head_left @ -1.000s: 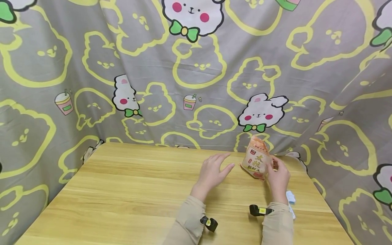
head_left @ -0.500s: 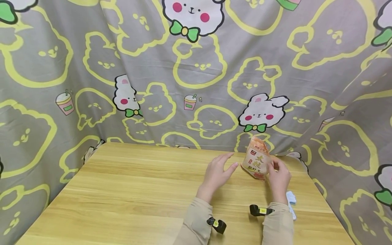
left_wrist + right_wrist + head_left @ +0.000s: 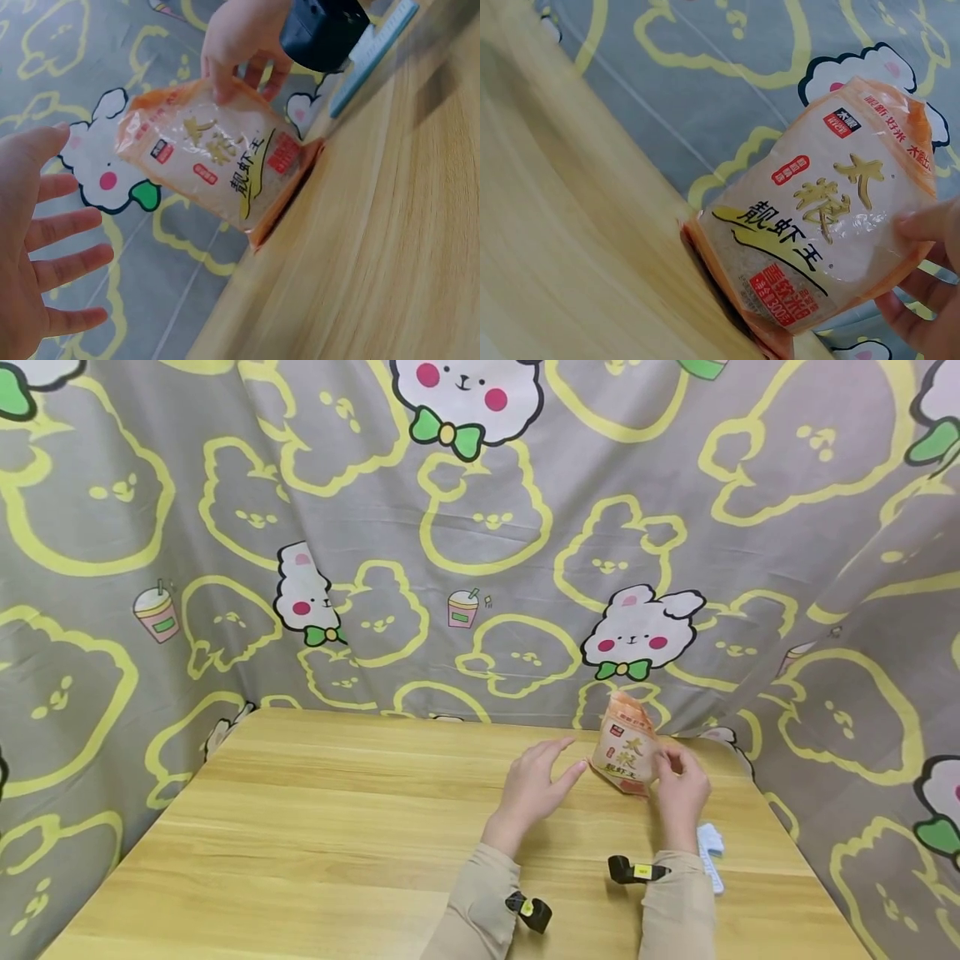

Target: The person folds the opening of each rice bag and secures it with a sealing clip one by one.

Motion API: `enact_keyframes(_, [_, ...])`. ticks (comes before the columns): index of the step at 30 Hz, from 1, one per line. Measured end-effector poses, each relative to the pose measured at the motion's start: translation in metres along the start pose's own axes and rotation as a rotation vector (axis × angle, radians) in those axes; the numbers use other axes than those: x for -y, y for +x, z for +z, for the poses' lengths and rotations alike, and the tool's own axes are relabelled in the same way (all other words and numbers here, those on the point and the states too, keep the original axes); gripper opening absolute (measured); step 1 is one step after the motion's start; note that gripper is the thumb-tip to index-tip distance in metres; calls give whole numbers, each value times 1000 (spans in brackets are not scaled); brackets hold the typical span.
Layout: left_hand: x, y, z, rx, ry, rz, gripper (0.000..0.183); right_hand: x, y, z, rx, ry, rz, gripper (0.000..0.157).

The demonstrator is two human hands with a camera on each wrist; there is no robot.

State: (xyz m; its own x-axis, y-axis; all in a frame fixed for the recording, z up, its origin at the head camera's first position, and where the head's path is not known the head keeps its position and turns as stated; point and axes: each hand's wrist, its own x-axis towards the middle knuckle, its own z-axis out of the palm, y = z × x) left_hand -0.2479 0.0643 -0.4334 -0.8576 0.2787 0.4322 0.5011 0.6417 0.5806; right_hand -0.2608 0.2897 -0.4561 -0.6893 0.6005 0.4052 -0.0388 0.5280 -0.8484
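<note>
- Packet, orange and white with gold and black characters on its front, stood on its lower edge right of centre in the head frame, between my two hands, its base touching the table.
- From the lower left rightward ran the wood-grain table; behind it hung a grey curtain printed with yellow outlines and white rabbits.
- Just right of centre, my left hand was spread wide, fingers straight and thumb apart, with hold of nothing; its thumb was just beside the packet's left edge, and the left wrist view showed a gap between them.
- Farther right, my right hand pinched the packet's right edge, almost closed, thumb on the printed front and fingers bent behind.
- Rightmost, a light-blue object lay on the table beside my right sleeve; I couldn't tell what it was.
</note>
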Motion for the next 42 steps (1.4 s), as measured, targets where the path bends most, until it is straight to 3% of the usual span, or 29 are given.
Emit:
enact_keyframes(14, [5, 1, 4, -7, -11, 7, 52, 4, -2, 10, 4, 250, 115, 9])
enact_keyframes(30, [17, 5, 20, 95, -192, -94, 57, 18, -3, 6, 103, 326, 209, 6])
enact_keyframes(37, [15, 8, 29, 141, -313, -98, 63, 24, -5, 4, 113, 346, 180, 7])
enact_keyframes(42, [15, 9, 31, 143, -339, -113, 69, 27, -6, 4, 129, 348, 133, 5])
